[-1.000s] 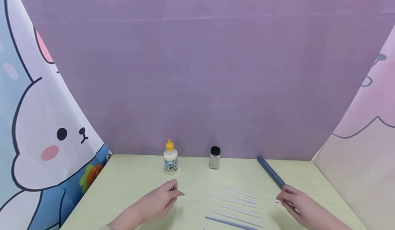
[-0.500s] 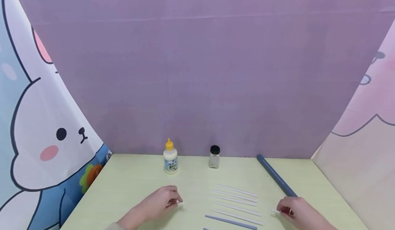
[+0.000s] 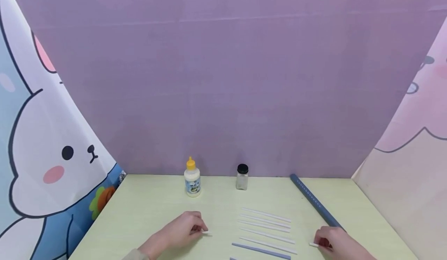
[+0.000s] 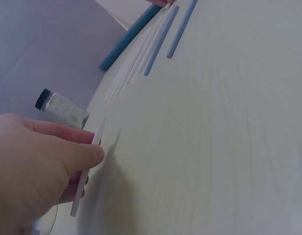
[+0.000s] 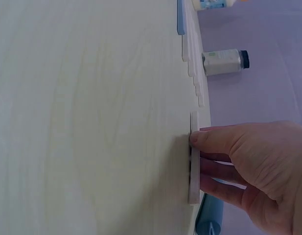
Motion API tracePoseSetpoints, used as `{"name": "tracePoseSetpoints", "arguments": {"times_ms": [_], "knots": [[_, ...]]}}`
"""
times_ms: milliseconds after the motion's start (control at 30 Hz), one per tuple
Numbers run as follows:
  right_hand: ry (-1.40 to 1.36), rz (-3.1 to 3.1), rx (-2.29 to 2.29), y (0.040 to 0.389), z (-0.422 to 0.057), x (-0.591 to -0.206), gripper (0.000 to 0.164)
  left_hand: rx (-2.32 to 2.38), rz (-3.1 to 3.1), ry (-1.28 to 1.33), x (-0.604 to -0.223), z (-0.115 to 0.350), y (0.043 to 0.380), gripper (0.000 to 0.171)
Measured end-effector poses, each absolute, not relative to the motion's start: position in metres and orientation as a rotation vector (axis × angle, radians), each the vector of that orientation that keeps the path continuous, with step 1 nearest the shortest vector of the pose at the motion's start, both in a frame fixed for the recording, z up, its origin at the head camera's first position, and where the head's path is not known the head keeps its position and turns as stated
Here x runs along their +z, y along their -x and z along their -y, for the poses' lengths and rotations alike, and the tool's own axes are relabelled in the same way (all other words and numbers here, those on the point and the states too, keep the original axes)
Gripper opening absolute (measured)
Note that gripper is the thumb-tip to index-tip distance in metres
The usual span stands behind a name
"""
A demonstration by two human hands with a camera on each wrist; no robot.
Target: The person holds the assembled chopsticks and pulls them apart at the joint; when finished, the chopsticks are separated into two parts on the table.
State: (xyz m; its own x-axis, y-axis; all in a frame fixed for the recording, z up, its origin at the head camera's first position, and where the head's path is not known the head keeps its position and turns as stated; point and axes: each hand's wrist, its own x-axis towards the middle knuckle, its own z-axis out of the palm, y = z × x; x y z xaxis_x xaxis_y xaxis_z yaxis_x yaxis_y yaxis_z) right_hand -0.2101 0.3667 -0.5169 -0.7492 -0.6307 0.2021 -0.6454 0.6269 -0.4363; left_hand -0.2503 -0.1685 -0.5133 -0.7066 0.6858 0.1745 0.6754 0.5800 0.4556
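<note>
Lightly Pinched on Both Sides

Taking the row of loose white strips (image 3: pixel 267 235) as the clock's centre, the left hand (image 3: pixel 181 229) sits at nine, thumb and fingers clamped on a short white strip (image 4: pixel 81 190). I'd guess it's light, fairly stiff and easily snapped, so a soft grip near the middle seems right. Up at ten stands a yellow-capped bottle (image 3: pixel 193 182), with a black-lidded jar (image 3: pixel 242 177) at eleven. Two blue strips (image 4: pixel 161 41) lie towards six, and a dark blue bar (image 3: pixel 316 202) slants out at two. Just past three, the right hand (image 3: pixel 343 244) has its thumb and fingers clamped on a matching strip (image 5: pixel 195 169), likely just as light and smooth. Whether either held piece touches wood, I can't tell.

The tabletop (image 3: pixel 146 198) is pale, faintly grained, and looks flat. Around it hang a rabbit-print cloth (image 3: pixel 38 136) at nine, a creased purple backdrop (image 3: pixel 237 81) at twelve and a pink-and-cream hanging (image 3: pixel 415 167) at three.
</note>
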Motion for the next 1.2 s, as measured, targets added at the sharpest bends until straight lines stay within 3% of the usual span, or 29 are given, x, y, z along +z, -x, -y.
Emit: {"name": "tracePoseSetpoints", "arguments": {"times_ms": [667, 933, 1200], "knots": [[-0.977, 2.807, 0.693, 0.213, -0.348, -0.500, 0.015, 0.870, -2.714, -1.167, -0.519, 0.164, 0.255, 0.014], [-1.039, 2.539, 0.598, 0.240, -0.316, -0.482, 0.022, 0.705, -2.804, -1.183, -0.498, 0.126, 0.279, 0.012], [-1.014, 2.603, 0.665, 0.263, -0.291, -0.484, 0.017, 0.649, -2.853, -1.233, -0.485, 0.069, 0.303, 0.011]]}}
